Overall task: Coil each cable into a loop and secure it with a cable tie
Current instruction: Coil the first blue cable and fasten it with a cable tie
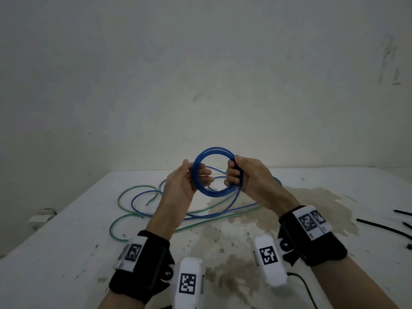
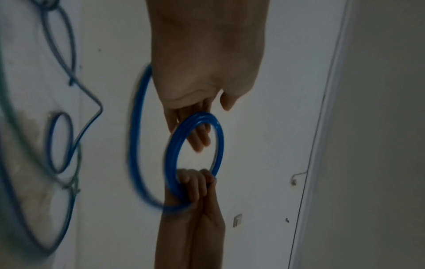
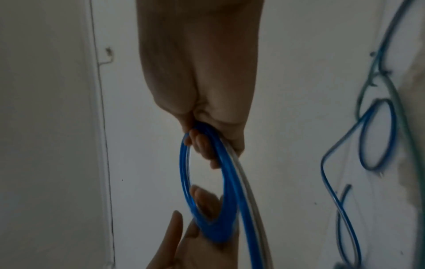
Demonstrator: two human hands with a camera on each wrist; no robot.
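Note:
A blue cable coil of several turns is held upright above the white table. My left hand holds its left side, fingers hooked through the ring and thumb outside. My right hand grips the right side with curled fingers. The left wrist view shows the coil round my left hand; the right wrist view shows the coil in my right hand. The rest of the blue cable trails in loops on the table, tangled with a green cable.
Several black cable ties lie at the table's right edge. A brown stain spreads over the middle of the table. A wall rises just behind the table. A black wire runs near my right forearm.

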